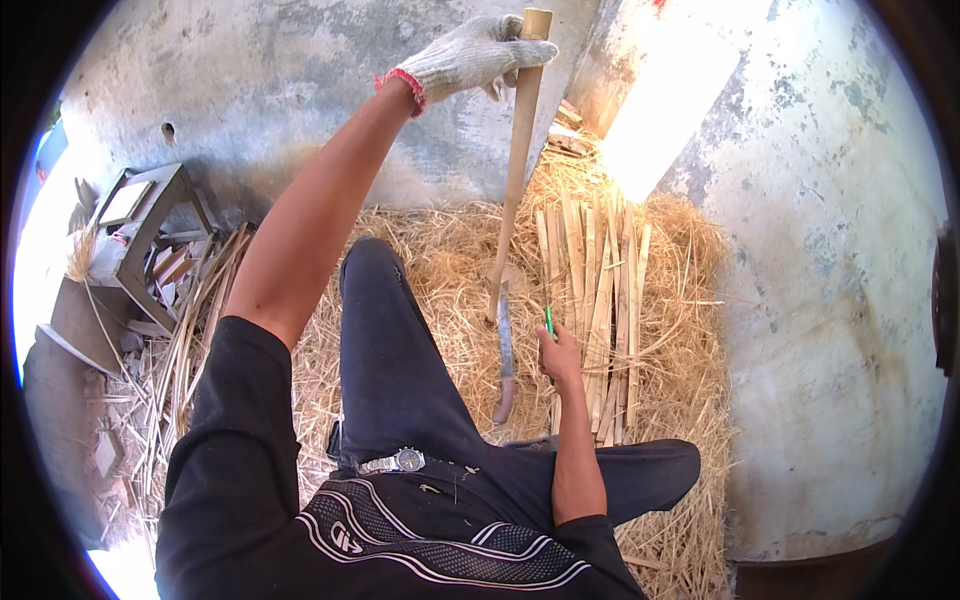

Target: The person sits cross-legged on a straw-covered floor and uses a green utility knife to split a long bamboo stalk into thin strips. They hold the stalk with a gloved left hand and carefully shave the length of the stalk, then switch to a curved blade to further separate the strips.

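Note:
My left hand (478, 58), in a white knitted glove with a red cuff, is raised far ahead and closed round the top of a long bamboo strip (517, 160). The strip slants down, its lower end near a machete (505, 335) that has a curved blade and a wooden handle. Bare and closed, my right hand (560, 355) grips a thin tool with a green handle (549, 318); its blade, if any, is too fine to make out. Just right of that hand lies a row of split bamboo strips (605, 300) on the shavings.
Pale shavings (685, 400) cover the floor around my folded legs (400, 350). A worn wall (830, 300) stands close on the right, another ahead. To the left are a wooden bench frame (150, 230) and loose long strips (195, 340). A wristwatch (408, 459) rests at my waist.

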Tool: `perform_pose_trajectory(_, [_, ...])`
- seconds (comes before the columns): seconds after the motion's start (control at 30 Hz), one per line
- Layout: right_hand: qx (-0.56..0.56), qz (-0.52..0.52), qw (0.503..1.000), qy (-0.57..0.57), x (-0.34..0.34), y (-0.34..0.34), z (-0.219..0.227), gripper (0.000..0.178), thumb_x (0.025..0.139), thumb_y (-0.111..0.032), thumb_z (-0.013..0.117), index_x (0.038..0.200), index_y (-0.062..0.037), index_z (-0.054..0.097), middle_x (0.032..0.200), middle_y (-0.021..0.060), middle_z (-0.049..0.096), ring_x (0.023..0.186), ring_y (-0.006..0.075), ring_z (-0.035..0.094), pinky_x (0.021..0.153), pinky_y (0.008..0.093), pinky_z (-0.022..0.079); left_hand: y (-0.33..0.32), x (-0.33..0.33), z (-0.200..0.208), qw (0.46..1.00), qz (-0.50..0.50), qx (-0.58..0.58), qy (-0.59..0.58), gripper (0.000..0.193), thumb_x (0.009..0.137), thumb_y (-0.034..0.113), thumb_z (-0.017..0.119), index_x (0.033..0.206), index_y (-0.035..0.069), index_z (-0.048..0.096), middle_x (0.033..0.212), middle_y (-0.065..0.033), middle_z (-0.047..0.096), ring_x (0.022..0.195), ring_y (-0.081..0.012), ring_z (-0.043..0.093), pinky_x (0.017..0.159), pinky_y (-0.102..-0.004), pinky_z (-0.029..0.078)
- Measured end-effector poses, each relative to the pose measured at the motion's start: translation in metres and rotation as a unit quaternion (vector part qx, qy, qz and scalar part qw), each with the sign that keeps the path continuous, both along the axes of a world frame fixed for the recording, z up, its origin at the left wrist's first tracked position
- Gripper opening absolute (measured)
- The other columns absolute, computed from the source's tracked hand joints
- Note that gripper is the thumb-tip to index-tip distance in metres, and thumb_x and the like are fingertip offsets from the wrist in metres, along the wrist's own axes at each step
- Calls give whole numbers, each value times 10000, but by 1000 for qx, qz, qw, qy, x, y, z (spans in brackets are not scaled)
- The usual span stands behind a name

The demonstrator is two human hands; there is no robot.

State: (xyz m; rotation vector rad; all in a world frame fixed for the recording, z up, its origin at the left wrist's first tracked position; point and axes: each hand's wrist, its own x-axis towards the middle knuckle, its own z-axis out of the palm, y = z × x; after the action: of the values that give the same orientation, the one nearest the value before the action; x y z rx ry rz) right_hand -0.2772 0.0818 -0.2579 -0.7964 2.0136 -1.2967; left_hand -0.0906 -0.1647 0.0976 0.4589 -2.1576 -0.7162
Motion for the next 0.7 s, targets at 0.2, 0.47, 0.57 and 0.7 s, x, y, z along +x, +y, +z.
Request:
perform_pose_trajectory(0.2, [-161, -26, 976, 145, 25, -9, 60, 359, 877, -268, 729, 1127, -36, 616, 948, 93, 683, 740, 132, 616, 674, 290, 493, 27, 2, 25, 996, -45, 25, 70, 510, 948, 514, 581, 1088, 27, 643, 880, -78, 657, 704, -161, 662, 640, -289, 562])
perform_pose_trajectory(0.47, [-464, 101, 869, 136, 77, -30, 167, 387, 882, -172, 729, 1175, 3, 547, 959, 83, 712, 590, 25, 518, 531, 197, 418, 90, -10, 108, 950, -233, -47, 204, 509, 972, 575, 497, 996, 85, 631, 817, 2, 566, 690, -86, 530, 627, -246, 450])
perform_pose_trajectory(0.57, [-441, 57, 878, 177, 70, -26, 177, 317, 920, -181, 688, 1129, 12, 548, 875, 64, 701, 617, 31, 558, 546, 193, 454, 92, -35, 101, 938, -275, -71, 197, 517, 963, 582, 511, 1018, 82, 631, 823, -6, 575, 714, -96, 542, 632, -255, 460])
perform_pose_trajectory(0.7, [-504, -112, 830, 212, 55, -33, 215, 235, 965, -182, 626, 1071, 13, 550, 745, 21, 614, 556, 50, 548, 446, 199, 426, 124, -47, 66, 977, -104, -176, 58, 754, 889, 652, 548, 1243, -12, 593, 959, -155, 695, 761, -237, 702, 682, -358, 579])
